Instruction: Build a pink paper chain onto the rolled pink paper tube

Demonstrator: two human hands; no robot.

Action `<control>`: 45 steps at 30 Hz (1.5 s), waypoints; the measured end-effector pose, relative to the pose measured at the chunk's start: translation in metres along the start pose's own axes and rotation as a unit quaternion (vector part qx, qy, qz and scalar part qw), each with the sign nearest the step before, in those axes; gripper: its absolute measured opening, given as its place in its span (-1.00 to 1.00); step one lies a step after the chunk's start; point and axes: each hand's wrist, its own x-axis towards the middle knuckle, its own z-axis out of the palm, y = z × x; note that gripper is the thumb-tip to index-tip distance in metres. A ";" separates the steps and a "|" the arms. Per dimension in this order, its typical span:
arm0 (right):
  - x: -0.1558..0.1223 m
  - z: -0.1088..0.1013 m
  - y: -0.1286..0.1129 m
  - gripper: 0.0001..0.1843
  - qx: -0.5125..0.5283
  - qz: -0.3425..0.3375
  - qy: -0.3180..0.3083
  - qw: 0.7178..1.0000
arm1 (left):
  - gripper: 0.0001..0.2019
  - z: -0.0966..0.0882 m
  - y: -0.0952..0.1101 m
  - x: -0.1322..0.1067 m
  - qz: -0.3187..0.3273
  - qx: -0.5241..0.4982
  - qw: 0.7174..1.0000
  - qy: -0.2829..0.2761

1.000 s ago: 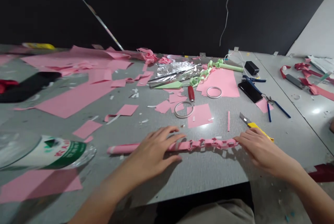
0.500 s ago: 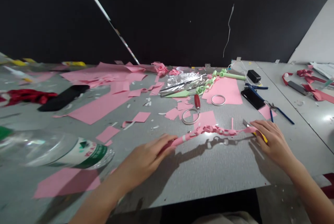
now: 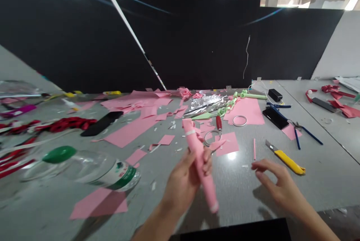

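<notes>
My left hand point(image 3: 187, 173) is wrapped round a pink rolled-paper tube point(image 3: 204, 175), which stands tilted with its top leaning left. White bands show near its two ends. A pointed pink paper end point(image 3: 219, 144) sticks out beside my fingers; the linked paper chain is mostly hidden there. Above the right part of the table hovers my right hand point(image 3: 277, 183), empty, its thumb and forefinger apart. Just beyond its fingertips lies a thin pink paper stick point(image 3: 254, 149). A yellow utility knife point(image 3: 289, 162) with its blade out rests to the right of that hand.
On the left, a plastic bottle with a green cap point(image 3: 60, 154) lies on its side. A red-handled metal ring point(image 3: 218, 123), a bare ring point(image 3: 239, 121), crumpled foil point(image 3: 206, 104), a green paper chain point(image 3: 229, 105), a phone point(image 3: 275, 117) and blue-handled pliers point(image 3: 308, 134) lie farther back.
My left hand has raised and turned the pink tube, and the chain is no longer stretched between my hands. My right hand has let go of the chain. The view has tilted up.
</notes>
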 end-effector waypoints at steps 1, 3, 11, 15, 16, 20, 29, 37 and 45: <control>-0.001 0.005 -0.008 -0.68 0.026 0.018 -0.020 0.999 | -0.70 0.014 -0.008 -0.001 0.016 -0.012 1.000 -0.013; -0.002 0.011 -0.023 -0.51 0.077 0.039 -0.068 0.994 | -0.65 0.042 -0.026 -0.003 0.049 -0.032 0.997 -0.043; 0.030 -0.016 -0.034 -0.86 -0.034 0.039 0.003 0.999 | -0.37 0.082 -0.071 0.009 0.040 0.123 0.984 -0.123; 0.041 -0.060 -0.036 -0.81 -0.166 0.021 0.121 0.979 | -0.54 0.044 -0.068 0.004 -0.018 0.297 0.929 -0.219; 0.043 -0.070 -0.040 -0.77 -0.195 0.021 0.137 0.971 | -0.66 0.032 -0.066 0.002 -0.021 0.342 0.911 -0.229; 0.054 -0.098 -0.070 -0.78 -0.291 0.004 0.177 0.940 | -0.66 -0.011 -0.062 -0.005 0.057 0.483 0.857 -0.170; 0.070 -0.106 -0.118 -0.74 -0.382 -0.032 0.239 0.892 | -0.66 -0.044 -0.076 -0.004 0.196 0.593 0.778 -0.069; 0.069 -0.114 -0.107 -0.69 -0.416 -0.011 0.238 0.878 | -0.63 -0.038 -0.078 -0.007 0.177 0.608 0.765 -0.119; 0.069 -0.109 -0.110 -0.68 -0.447 0.004 0.244 0.861 | -0.66 -0.037 -0.085 -0.006 0.163 0.664 0.710 -0.172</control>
